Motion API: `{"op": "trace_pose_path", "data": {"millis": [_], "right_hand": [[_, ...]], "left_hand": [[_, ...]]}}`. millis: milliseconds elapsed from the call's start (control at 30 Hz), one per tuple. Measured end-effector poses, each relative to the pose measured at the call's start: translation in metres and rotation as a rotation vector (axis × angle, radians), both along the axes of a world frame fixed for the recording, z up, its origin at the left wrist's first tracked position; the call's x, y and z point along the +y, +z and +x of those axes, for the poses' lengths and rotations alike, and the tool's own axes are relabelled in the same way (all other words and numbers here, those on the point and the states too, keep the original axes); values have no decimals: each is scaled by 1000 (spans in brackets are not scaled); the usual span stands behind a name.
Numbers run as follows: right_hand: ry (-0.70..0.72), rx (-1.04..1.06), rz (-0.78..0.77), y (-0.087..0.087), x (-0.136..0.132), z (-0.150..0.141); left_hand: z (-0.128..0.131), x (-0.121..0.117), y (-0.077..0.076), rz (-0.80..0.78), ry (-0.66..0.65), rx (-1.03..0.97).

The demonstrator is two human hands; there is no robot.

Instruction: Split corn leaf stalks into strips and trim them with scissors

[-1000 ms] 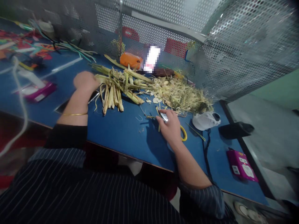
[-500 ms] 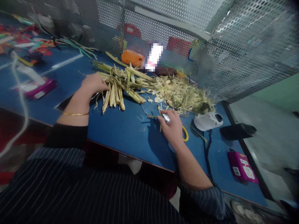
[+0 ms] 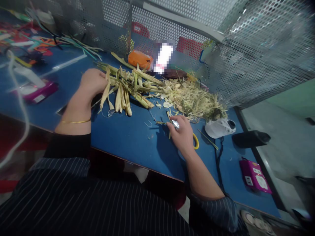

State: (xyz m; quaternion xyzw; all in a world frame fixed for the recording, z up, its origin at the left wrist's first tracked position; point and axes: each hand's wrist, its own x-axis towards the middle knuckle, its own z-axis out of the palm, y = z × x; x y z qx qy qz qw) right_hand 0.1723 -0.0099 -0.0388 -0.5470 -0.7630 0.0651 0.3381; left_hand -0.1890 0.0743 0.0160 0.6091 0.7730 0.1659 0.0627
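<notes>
My left hand (image 3: 93, 82) is closed on a pale dried leaf strip (image 3: 105, 95), at the left end of a heap of dried plant stalks (image 3: 137, 82). More pale strips (image 3: 122, 100) hang from the heap's near side. My right hand (image 3: 182, 132) rests low over the blue table, its thumb and fingers closed around a small shiny metal tool (image 3: 175, 124); the rest of it is hidden by the hand. A few thin stalk bits (image 3: 161, 122) lie at its fingertips. A yellow ring (image 3: 196, 141) shows partly from under the right hand.
Shredded plant scraps (image 3: 194, 96) are piled at the back right, before a perforated metal screen (image 3: 192, 19). To the right are a white wrapped bundle (image 3: 218, 128), a black cylinder (image 3: 251, 139) and a magenta pack (image 3: 256, 177). An orange packet (image 3: 140, 60) lies behind the stalks; coloured strips (image 3: 44, 44) cover the far left.
My left hand has moved slightly left and up, drawing a leaf strip away from the others at the heap's left end. The right hand stays nearly still.
</notes>
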Motion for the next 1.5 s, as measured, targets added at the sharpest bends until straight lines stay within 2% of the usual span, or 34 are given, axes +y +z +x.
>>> {"op": "trace_pose_path", "data": {"millis": [100, 167, 367, 433, 567, 633, 700, 800, 833, 900, 1033, 1133, 1333, 1500], "right_hand": [[-4, -1, 0, 0, 0, 0], [-2, 2, -3, 0, 0, 0], [5, 6, -12, 0, 0, 0], [6, 5, -12, 0, 0, 1], [2, 5, -12, 1, 0, 0], [-5, 10, -10, 1, 0, 0], [-9, 19, -6, 2, 0, 0], [-18, 32, -4, 3, -1, -1], [-22, 36, -3, 3, -1, -1], [-27, 43, -2, 3, 0, 0], [-25, 44, 3, 2, 0, 0], [-26, 44, 4, 2, 0, 0], [-22, 57, 3, 4, 0, -1], [-19, 42, 2, 4, -1, -1]], "left_hand": [[1, -2, 2, 96, 163, -15], [2, -3, 2, 107, 194, -8], [8, -2, -1, -93, 189, 117], [9, -3, 0, -60, 198, 149], [14, -6, 1, 128, 156, 162], [21, -8, 1, 232, 76, 135], [34, -9, -2, 274, -106, 100], [58, -10, -12, 96, -504, 85], [66, -10, -17, 105, -589, 90], [79, -10, -25, 179, -642, 140], [86, -6, -36, 147, -635, 279], [79, -3, -35, 100, -628, 326], [54, -4, -18, 115, -598, 221], [38, -9, -1, 77, -393, 267]]}}
